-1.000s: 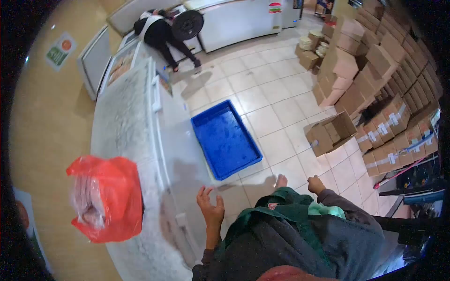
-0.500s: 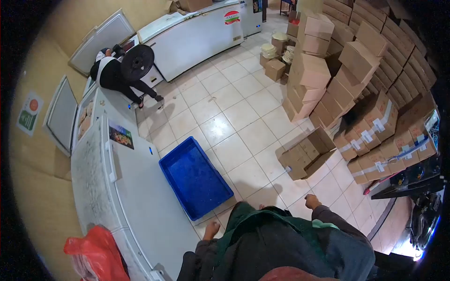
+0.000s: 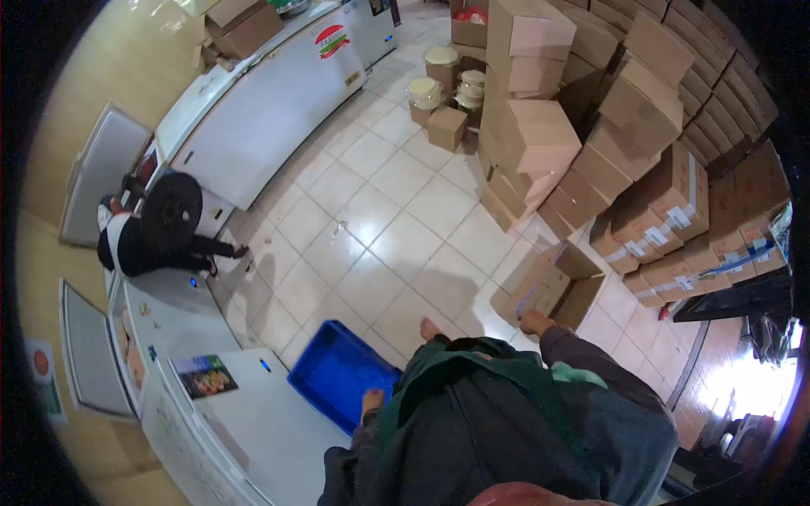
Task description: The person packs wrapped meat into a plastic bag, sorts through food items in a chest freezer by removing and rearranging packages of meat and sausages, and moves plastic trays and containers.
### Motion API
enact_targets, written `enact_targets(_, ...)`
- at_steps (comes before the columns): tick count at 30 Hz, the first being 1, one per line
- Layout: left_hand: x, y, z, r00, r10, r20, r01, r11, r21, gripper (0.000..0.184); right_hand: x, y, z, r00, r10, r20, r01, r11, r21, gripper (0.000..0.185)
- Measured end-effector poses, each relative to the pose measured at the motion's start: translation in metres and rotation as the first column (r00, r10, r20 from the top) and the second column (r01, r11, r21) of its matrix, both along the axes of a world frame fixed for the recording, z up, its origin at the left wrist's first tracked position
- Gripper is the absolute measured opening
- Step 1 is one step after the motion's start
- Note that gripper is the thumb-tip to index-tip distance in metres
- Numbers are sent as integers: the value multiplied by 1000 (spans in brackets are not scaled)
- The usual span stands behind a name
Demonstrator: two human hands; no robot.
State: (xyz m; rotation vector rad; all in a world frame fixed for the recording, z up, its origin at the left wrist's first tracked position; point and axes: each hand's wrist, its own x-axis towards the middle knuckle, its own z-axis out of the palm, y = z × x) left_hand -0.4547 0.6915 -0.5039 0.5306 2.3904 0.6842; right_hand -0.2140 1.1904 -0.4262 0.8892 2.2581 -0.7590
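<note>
My left hand hangs by my side, in front of the blue plastic crate as seen from above. Its fingers look loosely curled, with nothing visible in them. The crate lies on the floor beside the freezer and shows no contents. My right hand is out in front on the other side, fingers curled in and no object showing. Seen from above, it overlaps the near edge of an open cardboard box; touch between them cannot be made out. One bare foot is forward on the tiles.
A person bends into an open freezer at left, partly hidden by a round black object. Chest freezers line the left and back. Stacked cartons fill the right. Tied tubs stand near them. Floor tiles run between.
My view has moved forward and turned right. My right hand has come up to the open cardboard box, and my left is now over the blue crate in view. A foot has stepped forward.
</note>
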Motion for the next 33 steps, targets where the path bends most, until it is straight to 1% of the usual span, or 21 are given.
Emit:
enact_targets(1,-47,29,4,992,-18,-126,30,995,97,30,-27,18,-10,1000,1,4,-1,1000,25,33)
enact_targets(2,-95,81,40,992,124,-17,-124,992,1,25,-52,32,-17,981,-44,-188,56,997,58,32)
enact_targets(3,-145,116,42,992,78,-97,-67,992,107,24,-78,45,-19,923,-86,-376,127,988,84,32)
enact_targets(4,-193,159,63,1000,-2,-17,1,998,-63,28,-99,54,-10,886,-227,-404,252,968,8,31)
enact_targets(5,-235,181,29,990,135,-35,-126,973,195,32,-119,63,7,828,-365,-425,373,925,-68,30)
enact_targets(6,-268,218,37,983,178,43,-183,963,197,35,-141,74,16,750,-492,-442,482,864,-145,29)
enact_targets(8,-325,298,69,971,202,128,-226,949,219,36,-130,103,-44,694,-374,-615,429,901,-63,27)
enact_targets(9,-346,337,85,974,180,139,-210,946,246,35,-131,118,-41,875,-84,-477,178,972,156,25)
enact_targets(10,-363,370,94,975,161,154,-198,942,272,34,-130,132,-38,943,211,-259,-123,941,316,24)
enact_targets(13,-410,433,82,998,-57,18,52,977,207,36,-126,164,-90,994,-88,62,79,988,131,22)
enact_targets(14,-427,440,57,993,-71,92,57,988,146,37,-139,183,-89,988,-121,94,113,990,86,22)
enact_targets(16,-457,429,-2,973,-123,196,107,990,90,40,-175,224,-88,985,-144,98,141,989,36,20)
enact_targets(19,-478,455,60,895,5,446,153,936,-317,38,-249,307,-102,998,-23,-60,29,995,97,18)
enact_targets(21,-516,430,-16,972,-211,104,222,969,-108,37,-330,376,-122,976,80,-201,-42,982,186,17)
enact_targets(22,-530,456,34,947,7,320,53,983,-177,38,-381,413,-120,977,27,-213,1,991,131,21)
enact_targets(23,-541,473,50,921,246,301,-193,962,-195,35,-461,438,-65,984,-147,-100,150,989,18,30)
enact_targets(24,-568,484,44,931,271,246,-242,960,-141,34,-508,472,-93,955,8,-296,25,994,108,33)
enact_targets(25,-597,489,30,936,295,191,-284,955,-83,32,-631,511,-2,904,-242,-352,241,969,-46,33)
enact_targets(26,-617,491,24,930,315,188,-305,949,-84,32,-693,526,39,900,-218,-378,220,975,-38,33)
enact_targets(30,-721,517,-9,977,92,191,-57,982,-180,32,-896,591,73,796,-180,-579,173,983,-67,34)
enact_targets(33,-821,552,-2,942,-324,-92,306,937,-167,33,-1024,635,103,592,-51,-804,207,974,90,32)
